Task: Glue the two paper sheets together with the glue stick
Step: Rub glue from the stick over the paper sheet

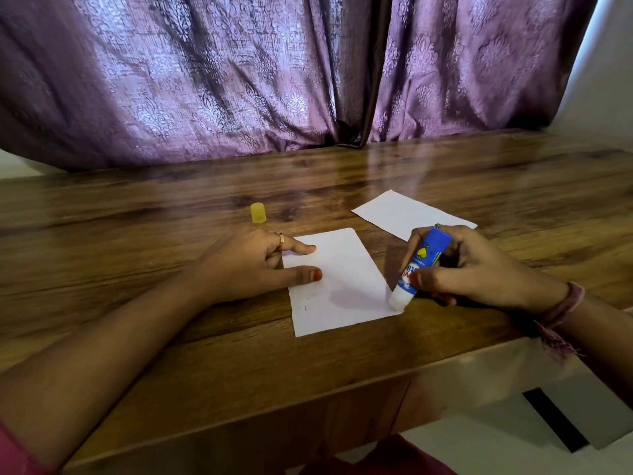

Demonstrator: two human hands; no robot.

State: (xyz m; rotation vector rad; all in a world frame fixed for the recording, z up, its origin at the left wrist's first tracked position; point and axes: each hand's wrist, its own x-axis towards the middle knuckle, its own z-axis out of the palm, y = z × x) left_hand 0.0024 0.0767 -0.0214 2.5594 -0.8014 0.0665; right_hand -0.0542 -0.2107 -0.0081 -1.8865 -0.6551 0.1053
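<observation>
A: What are the fingers doing?

B: The right hand [472,269] has its fingers [409,248] and thumb curled around a blue and white glue stick [419,269], grasping it at a tilt. The white tip touches the near right corner of the nearer paper sheet [339,282]. The left hand [253,265] lies flat, with 2 straight digits, a finger and the thumb, pressing the sheet's left edge. A ring sits on 1 finger.

A: Where are the 2 sheets?

B: Both lie flat on a wooden table [239,344]. The nearer one sits between the hands. The second paper sheet [400,212] lies farther back and to the right, apart from the first, partly behind the right hand.

A: Anything else on the table?

B: A yellow cap [258,212] stands upright just beyond the left hand. A purple patterned curtain [205,80] hangs behind the table. A thread bracelet [565,305] circles the right wrist.
</observation>
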